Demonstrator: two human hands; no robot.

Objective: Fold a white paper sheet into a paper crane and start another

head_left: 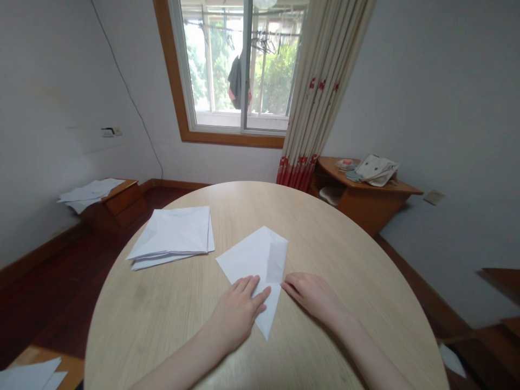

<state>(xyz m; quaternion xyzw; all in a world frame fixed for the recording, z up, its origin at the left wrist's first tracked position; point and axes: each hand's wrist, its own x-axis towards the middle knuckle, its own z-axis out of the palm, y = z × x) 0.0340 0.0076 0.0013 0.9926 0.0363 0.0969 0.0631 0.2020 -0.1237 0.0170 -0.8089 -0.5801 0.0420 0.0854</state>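
Note:
A white sheet of paper (254,259), folded into a pointed shape, lies on the round wooden table (349,254) in front of me. My left hand (238,313) lies flat on the sheet's near left part, fingers stretched out and pressing it down. My right hand (312,295) rests at the sheet's right edge, fingers extended and close together, fingertips touching the fold. Neither hand grips anything.
A stack of white folded papers (173,235) lies on the table to the left. A low wooden cabinet (117,203) with papers stands at the left wall, a corner shelf (365,189) with cloth items at the right. More paper (30,375) sits at bottom left.

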